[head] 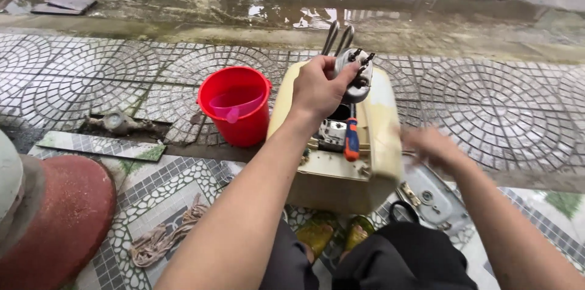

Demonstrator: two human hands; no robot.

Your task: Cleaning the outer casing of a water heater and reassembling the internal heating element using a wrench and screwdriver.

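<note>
The left hand (318, 88) has its fingers clamped on a grey metal heating-element flange (356, 74), partly lifted out of the cream plastic water-heater tank (381, 144) standing on the tiled floor; the blurred right hand (434, 145) hangs beside the tank, its fingers' state unclear.

Left hand (317, 88) on heating element (352, 64)

A cream-yellow heater casing (378, 144) is sitting under the left fingers (341, 74), an orange-and-blue screwdriver (351, 139) just below them, a red bucket (236, 107) holding a pink scoop (234, 104) beside, on grey fan-patterned paving (487, 101).
</note>
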